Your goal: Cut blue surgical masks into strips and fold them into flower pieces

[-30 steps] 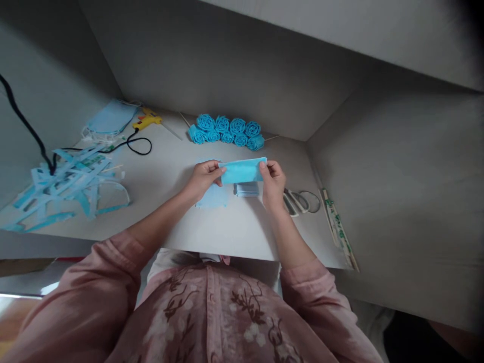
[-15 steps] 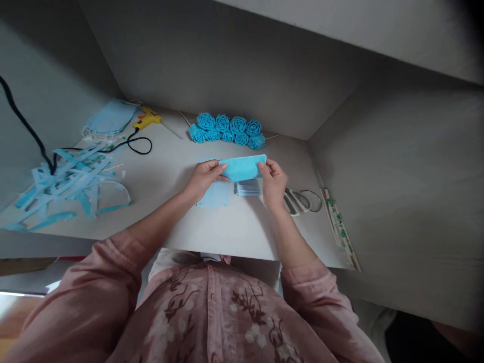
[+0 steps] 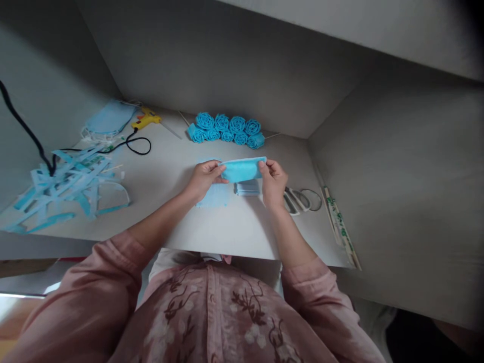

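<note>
A folded piece of blue mask fabric is stretched between my two hands above the table. My left hand pinches its left end, thumb in front. At the right end, my right hand grips it between thumb and fingers. Below my left hand a flat light-blue fabric sheet lies on the table, partly hidden. A small stack of folded blue pieces sits just under the held fabric. Scissors lie beside my right wrist, which covers part of them.
Blue fabric roses are bunched at the back. Left of them lie a yellow glue gun with a black cord, blue face masks and a heap of cut strips. Wooden sticks rest along the right wall.
The held fabric's top edge has tilted slightly, showing a pale rim and a more curved lower edge. Both hands stay in nearly the same place.
</note>
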Motion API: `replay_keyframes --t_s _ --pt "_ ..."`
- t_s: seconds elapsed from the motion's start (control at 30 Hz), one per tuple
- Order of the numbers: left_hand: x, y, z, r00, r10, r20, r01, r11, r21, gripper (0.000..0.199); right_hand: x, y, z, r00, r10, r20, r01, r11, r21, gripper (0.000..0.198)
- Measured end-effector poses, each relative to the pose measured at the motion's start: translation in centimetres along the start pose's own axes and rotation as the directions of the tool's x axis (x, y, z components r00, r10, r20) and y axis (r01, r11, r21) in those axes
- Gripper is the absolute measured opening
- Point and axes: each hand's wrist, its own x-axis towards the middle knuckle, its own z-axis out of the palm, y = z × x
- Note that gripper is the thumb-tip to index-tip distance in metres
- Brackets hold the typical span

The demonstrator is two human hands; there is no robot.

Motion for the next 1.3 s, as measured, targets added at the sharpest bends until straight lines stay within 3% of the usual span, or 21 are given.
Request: replay_keyframes --t_s 0.13,0.3,0.43,0.5,0.6,0.77,0.87,0.97,1.03,1.1,1.2,1.3 --pt "-0.3 0.3 0.2 0.995 0.012 0.095 -0.008 0.999 -0.038 0.037 -0.1 -0.1 0.0 1.0 -0.025 -0.013 0.025 1.0 -0.015 0.033" --pt "-0.7 1.1 0.4 0.962 -0.078 0.263 0.103 0.991 -0.082 0.029 -0.6 -0.5 0.1 0.998 -0.057 0.016 0.058 0.998 -0.037 0.031" --pt "-0.7 1.4 0.2 0.943 -0.131 0.305 0.15 0.988 -0.039 0.034 -1.2 -1.4 0.1 0.985 -0.143 0.098 0.155 0.979 -0.132 0.029" --pt "-0.6 1.5 0.1 0.949 -0.13 0.288 0.109 0.99 0.09 0.043 -1.3 -1.9 0.0 0.971 -0.172 0.168 0.202 0.963 -0.18 0.028" --pt "-0.7 1.8 -0.1 0.964 -0.041 0.263 -0.046 0.947 0.318 0.046 -1.5 -2.4 -0.1 0.946 -0.199 0.256 0.259 0.939 -0.226 0.026" --pt "-1.1 1.8 -0.2 0.935 -0.019 0.353 -0.141 0.896 0.421 0.034 -1.6 -2.3 0.0 0.919 -0.222 0.327 0.308 0.921 -0.239 0.024" --pt "-1.1 1.2 -0.1 0.962 0.025 0.273 -0.152 0.878 0.455 0.032 -1.7 -2.5 0.0 0.923 -0.258 0.285 0.329 0.914 -0.238 0.025" --pt "-0.9 0.8 0.1 0.99 0.089 0.107 -0.127 0.894 0.429 0.034 -2.0 -2.9 -0.1 0.937 -0.321 0.138 0.346 0.905 -0.249 0.03" --pt "-0.7 0.6 0.2 0.993 0.114 0.021 -0.113 0.913 0.393 0.035 -2.4 -3.0 0.1 0.955 -0.278 0.107 0.295 0.93 -0.22 0.029" --pt "-0.6 0.5 0.3 0.993 0.12 -0.019 -0.105 0.93 0.353 0.035 -2.9 -2.6 0.7 0.971 -0.141 0.193 0.17 0.975 -0.14 0.031" --pt "-0.6 0.1 0.4 0.99 0.142 0.006 -0.136 0.936 0.326 0.037 -3.4 -1.8 1.7 0.933 0.048 0.355 -0.042 0.999 -0.026 0.038" --pt "-0.7 -0.4 0.5 0.984 0.161 0.078 -0.178 0.927 0.331 0.039 -3.5 -1.4 2.2 0.913 0.088 0.398 -0.093 0.996 -0.006 0.039"
